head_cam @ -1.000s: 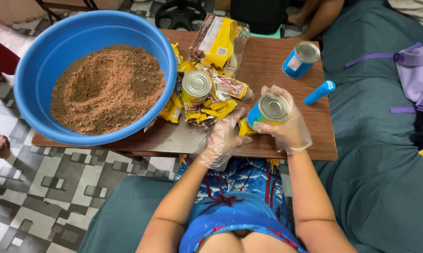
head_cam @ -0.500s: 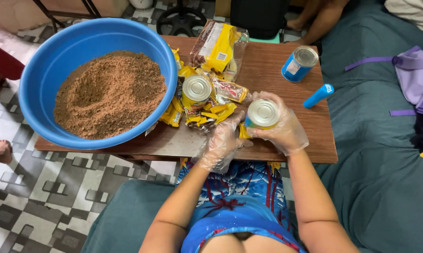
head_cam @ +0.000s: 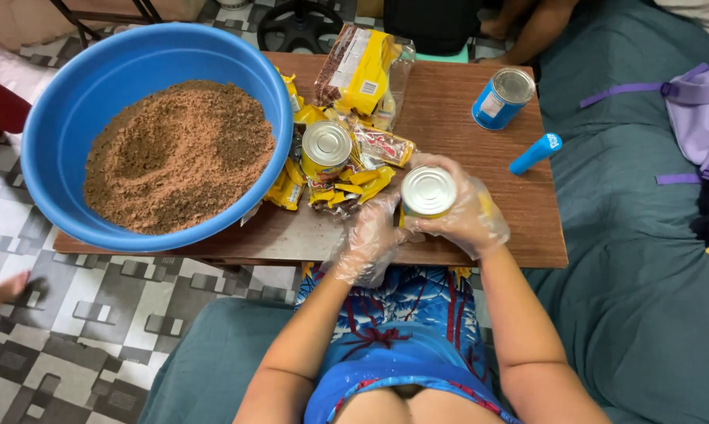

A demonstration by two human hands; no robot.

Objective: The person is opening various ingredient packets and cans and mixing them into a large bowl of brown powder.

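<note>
Both my hands wear clear plastic gloves. My right hand (head_cam: 468, 213) is wrapped around a metal can (head_cam: 427, 191) with a silver lid, held upright above the wooden table (head_cam: 480, 251) near its front edge. My left hand (head_cam: 369, 238) rests just left of the can, fingers touching its side. A second can (head_cam: 326, 145) stands among yellow wrappers (head_cam: 347, 184) beside a big blue basin (head_cam: 80, 102) of brown crumbs (head_cam: 180, 153). A third can (head_cam: 502, 97), blue-labelled, lies tilted at the back right.
A blue tube-shaped tool (head_cam: 534, 153) lies at the table's right edge. A bag of yellow packets (head_cam: 362, 71) sits at the back. Another person's arm (head_cam: 527, 31) is behind the table. A purple bag (head_cam: 700, 118) lies on teal cushions to the right.
My right hand has turned the can from tilted to upright and drawn it left, closer to my left hand, which now touches it.
</note>
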